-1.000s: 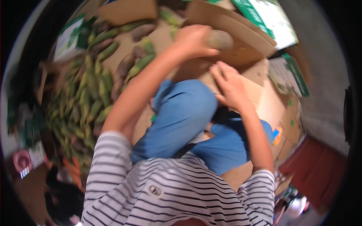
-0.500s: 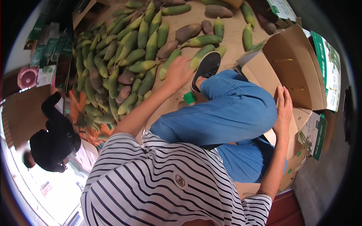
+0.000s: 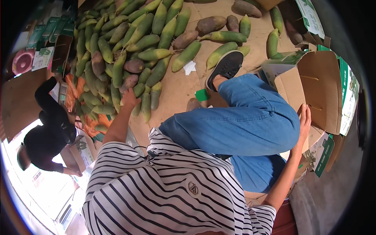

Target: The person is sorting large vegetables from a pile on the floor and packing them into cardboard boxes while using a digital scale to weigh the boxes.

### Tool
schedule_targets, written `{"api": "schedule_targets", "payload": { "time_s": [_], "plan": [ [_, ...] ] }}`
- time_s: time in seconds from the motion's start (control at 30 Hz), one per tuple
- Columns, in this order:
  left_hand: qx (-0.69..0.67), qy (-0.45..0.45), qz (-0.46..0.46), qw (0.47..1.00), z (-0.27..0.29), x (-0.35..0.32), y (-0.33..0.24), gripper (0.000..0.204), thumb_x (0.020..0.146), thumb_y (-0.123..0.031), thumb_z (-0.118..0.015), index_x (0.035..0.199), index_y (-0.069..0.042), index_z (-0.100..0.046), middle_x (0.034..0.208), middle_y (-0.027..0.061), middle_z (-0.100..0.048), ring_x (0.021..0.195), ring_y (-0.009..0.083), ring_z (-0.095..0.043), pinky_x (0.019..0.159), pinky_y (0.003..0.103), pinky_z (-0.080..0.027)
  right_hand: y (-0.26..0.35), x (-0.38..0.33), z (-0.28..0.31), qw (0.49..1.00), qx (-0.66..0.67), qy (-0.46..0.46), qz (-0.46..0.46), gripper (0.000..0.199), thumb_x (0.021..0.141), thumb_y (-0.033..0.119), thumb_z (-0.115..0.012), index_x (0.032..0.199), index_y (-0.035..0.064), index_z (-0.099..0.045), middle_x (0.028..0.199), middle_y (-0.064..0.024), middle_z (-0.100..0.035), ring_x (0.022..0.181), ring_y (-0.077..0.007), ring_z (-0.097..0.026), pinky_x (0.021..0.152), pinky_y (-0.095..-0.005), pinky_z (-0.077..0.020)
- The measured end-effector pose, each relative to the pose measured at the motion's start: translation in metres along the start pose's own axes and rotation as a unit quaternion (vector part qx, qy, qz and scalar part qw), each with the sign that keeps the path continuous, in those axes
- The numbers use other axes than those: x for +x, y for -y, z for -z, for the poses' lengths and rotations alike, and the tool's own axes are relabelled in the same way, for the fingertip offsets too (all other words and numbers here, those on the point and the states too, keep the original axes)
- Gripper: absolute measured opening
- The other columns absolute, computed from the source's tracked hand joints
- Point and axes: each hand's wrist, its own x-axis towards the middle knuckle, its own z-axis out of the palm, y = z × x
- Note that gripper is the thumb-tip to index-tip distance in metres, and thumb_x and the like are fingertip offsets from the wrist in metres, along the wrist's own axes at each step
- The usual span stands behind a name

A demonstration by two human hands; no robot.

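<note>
A large heap of green radishes (image 3: 145, 43) lies at the upper left, with several brownish-purple radishes among them. My left hand (image 3: 130, 98) reaches into the heap's near edge. Its fingertips are at the lower end of a purplish radish (image 3: 129, 82), beside a short green radish (image 3: 139, 90). The fingers look apart; their undersides are hidden. My right hand (image 3: 304, 123) lies with stretched fingers against the near side of an open cardboard box (image 3: 319, 90), next to my bent knee. The bottom of the box is hidden from view.
Loose radishes (image 3: 225, 36) lie on the cardboard floor (image 3: 168, 100) beyond my black shoe (image 3: 227, 66). A green scrap (image 3: 202, 94) and a white scrap (image 3: 189, 68) lie there too. At the left, a person in black (image 3: 51, 137) bends near boxes; a pink fan (image 3: 23, 62) stands behind.
My left hand has moved left, from beside my shoe to the heap's near edge. My right hand stays by the box. The person at left has shifted, an arm now lower.
</note>
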Motion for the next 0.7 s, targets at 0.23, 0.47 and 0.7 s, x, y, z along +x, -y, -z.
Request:
{"api": "schedule_targets", "payload": {
  "time_s": [0.23,0.47,0.7],
  "plan": [
    [-0.007,-0.026,0.066,0.997,-0.02,-0.03,0.002,0.082,0.071,-0.046,-0.076,0.13,-0.006,-0.035,0.131,0.0172,-0.046,0.112,0.0375,-0.055,0.092,0.045,-0.048,0.001,0.003,-0.002,1.0,-0.004,0.004,0.002,0.063,0.085,0.016,-0.062,0.143,0.0163,-0.038,0.142,-0.0136,-0.04,0.128,-0.0329,-0.041,0.105,-0.0424,-0.0346],
    [-0.044,-0.011,0.084,0.995,-0.067,0.001,0.009,0.065,0.069,-0.037,-0.074,0.119,-0.003,-0.049,0.114,0.0222,-0.061,0.104,0.0356,-0.062,0.088,0.044,-0.051,-0.011,-0.003,0.001,0.999,0.005,-0.032,0.032,0.064,0.082,0.01,-0.061,0.142,0.012,-0.038,0.141,-0.0169,-0.041,0.128,-0.0336,-0.042,0.105,-0.0408,-0.0348],
    [-0.138,-0.117,-0.206,0.962,0.034,-0.042,-0.042,0.059,0.067,-0.035,-0.075,0.11,0.0,-0.055,0.1,0.0207,-0.065,0.093,0.0375,-0.063,0.081,0.044,-0.051,-0.001,0.008,0.013,0.998,0.056,0.013,0.016,0.088,0.06,0.016,-0.076,0.139,0.0111,-0.038,0.14,-0.0178,-0.037,0.127,-0.0362,-0.039,0.107,-0.0458,-0.0324]
  ]
}}
